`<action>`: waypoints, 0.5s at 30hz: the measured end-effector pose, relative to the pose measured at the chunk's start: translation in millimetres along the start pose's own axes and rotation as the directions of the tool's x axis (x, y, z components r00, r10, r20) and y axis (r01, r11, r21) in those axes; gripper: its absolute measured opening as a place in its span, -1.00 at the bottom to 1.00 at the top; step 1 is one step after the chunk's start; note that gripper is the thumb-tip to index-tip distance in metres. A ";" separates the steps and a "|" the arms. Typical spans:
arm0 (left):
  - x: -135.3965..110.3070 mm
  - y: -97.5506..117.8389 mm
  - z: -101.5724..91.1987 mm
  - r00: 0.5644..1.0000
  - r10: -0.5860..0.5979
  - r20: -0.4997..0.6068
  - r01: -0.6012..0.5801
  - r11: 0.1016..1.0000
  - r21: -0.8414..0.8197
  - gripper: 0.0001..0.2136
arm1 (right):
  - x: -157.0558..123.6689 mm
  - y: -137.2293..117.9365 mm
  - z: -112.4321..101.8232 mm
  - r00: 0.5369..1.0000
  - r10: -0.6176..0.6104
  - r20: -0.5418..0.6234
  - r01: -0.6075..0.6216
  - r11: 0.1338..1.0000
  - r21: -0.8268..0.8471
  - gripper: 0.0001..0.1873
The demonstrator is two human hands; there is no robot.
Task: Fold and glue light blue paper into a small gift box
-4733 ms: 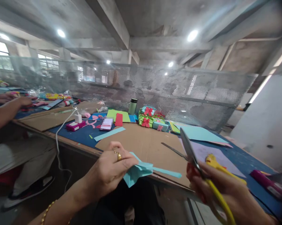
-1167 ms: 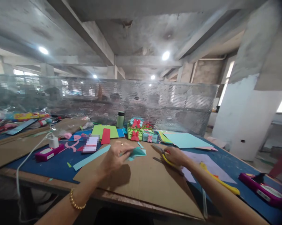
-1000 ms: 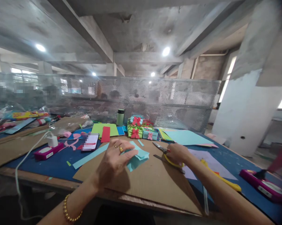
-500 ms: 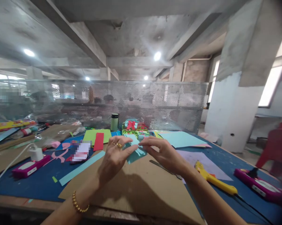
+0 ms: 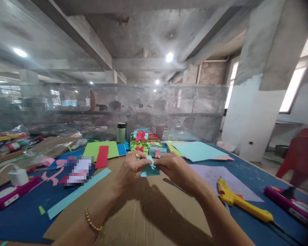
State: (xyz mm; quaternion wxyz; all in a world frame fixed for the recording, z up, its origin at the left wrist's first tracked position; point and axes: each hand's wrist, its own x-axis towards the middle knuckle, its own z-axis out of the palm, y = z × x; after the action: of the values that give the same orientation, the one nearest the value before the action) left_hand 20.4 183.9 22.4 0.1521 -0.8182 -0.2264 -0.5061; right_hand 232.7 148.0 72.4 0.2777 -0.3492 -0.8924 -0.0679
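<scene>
A small folded piece of light-blue paper is between my hands, above the cardboard sheet. My left hand pinches its left side with thumb and fingers. From the other side, my right hand grips the paper's upper edge in a pinch. Just beyond them stand small paper pieces with a red bow shape and a pink bow shape. A thin dark metal strip lies on the cardboard, partly under my right forearm.
A yellow glue gun with a cord rests at the right, near a purple power strip. On the left lie a light-blue paper strip, red paper and another power strip. A green bottle stands behind.
Both hands have lowered slightly with the light-blue paper, which now sits closer to the cardboard. The view has shifted, and more of the paper pieces behind shows.
</scene>
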 end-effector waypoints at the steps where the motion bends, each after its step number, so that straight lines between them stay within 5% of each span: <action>1: -2.1 0.4 -0.3 1.000 0.000 0.003 0.000 1.000 -0.007 -0.79 | -1.7 -1.1 0.7 1.000 0.010 0.013 -0.010 1.000 -0.013 -0.72; 15: -12.4 9.7 -2.2 0.991 -0.061 0.117 0.064 0.998 -0.022 -0.77 | -15.4 -12.1 -8.7 0.992 0.029 0.122 -0.037 0.997 0.067 -0.73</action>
State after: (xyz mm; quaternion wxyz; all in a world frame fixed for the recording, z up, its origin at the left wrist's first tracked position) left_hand 19.1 171.9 12.1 0.1121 -0.8407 -0.2537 -0.4650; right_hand 237.9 127.1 72.2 0.2361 -0.3576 -0.9035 -0.0109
